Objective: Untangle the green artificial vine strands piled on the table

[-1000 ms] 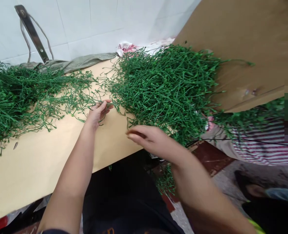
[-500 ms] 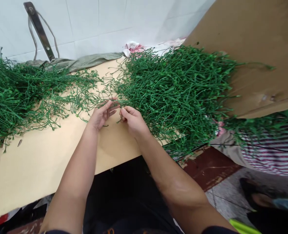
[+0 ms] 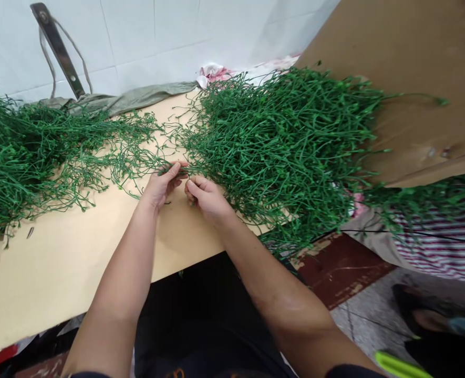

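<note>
From my feed the back wall point(image 3: 145, 37) is glossy white tile with thin grey grout lines, evenly lit — no hard shadows. A dark metal bar point(image 3: 57, 50) with a loop of cord leans against it near the tabletop's far left corner. The tabletop point(image 3: 59, 262) is a pale tan board, its near edge cutting diagonally across my view. A grey-green cloth point(image 3: 130, 98) lies bunched along its far edge, and a pink-and-white rag point(image 3: 212, 71) sits just past that. A large brown cardboard sheet point(image 3: 413, 63) stands tilted at the right edge. Below it, striped fabric point(image 3: 445, 247) — and a worn floor point(image 3: 334, 273) of dark red and grey.
</note>
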Tool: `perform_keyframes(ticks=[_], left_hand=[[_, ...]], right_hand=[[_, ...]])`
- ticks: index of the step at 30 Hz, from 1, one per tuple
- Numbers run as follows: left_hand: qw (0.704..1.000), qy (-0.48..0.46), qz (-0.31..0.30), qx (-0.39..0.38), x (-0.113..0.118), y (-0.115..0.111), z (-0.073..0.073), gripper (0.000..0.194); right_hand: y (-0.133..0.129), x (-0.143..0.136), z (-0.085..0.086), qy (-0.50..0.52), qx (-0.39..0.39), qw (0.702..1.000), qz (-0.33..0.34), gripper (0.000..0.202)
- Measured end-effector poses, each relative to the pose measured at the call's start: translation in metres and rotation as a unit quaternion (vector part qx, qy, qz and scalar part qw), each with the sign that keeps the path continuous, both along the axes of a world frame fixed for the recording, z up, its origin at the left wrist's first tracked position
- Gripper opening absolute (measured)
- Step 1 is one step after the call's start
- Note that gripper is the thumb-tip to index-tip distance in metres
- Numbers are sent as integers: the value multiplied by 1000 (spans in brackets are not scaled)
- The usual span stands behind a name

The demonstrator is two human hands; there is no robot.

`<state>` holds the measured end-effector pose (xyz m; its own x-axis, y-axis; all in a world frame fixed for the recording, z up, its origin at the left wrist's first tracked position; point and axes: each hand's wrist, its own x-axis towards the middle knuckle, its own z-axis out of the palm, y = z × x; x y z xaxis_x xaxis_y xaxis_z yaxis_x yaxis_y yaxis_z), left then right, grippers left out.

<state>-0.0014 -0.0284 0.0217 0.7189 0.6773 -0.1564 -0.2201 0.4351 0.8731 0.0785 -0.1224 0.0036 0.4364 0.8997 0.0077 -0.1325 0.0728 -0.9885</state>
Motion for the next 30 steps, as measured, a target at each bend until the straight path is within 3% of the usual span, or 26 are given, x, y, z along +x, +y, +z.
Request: perform_keyframes(ticks=[5,13,15,18,21,24,27,30], left_hand=[[996,39,78,-10,3,1,-1,16],[991,73,113,-19,9,1,-2,17],[982,66,164,-60,8,8,-2,21],[970,34,220,-99,2,18,-3,24],[984,25,163,-65,-4,18,-3,21],[994,24,100,-45,-7,12,-1,18],[996,16,71,-58,-7,11,1,21],[996,16,54,-66,-5,13,1,27]], right_hand=[[-5,-7,4,-105,-30,994,29,28],[-19,-14,15,-167,-25,983,66,26],[-31,-26,19,-207,-23,970,123,25],[-54,-43,32,-292,2,920,260,25],[-73,-37,48,-324,-3,897,301,24],[-95,-7,59,-380,-62,872,303,26],[-128,31,59,-414,-154,833,333,30],[-167,61,50,-446,-234,821,270,28]])
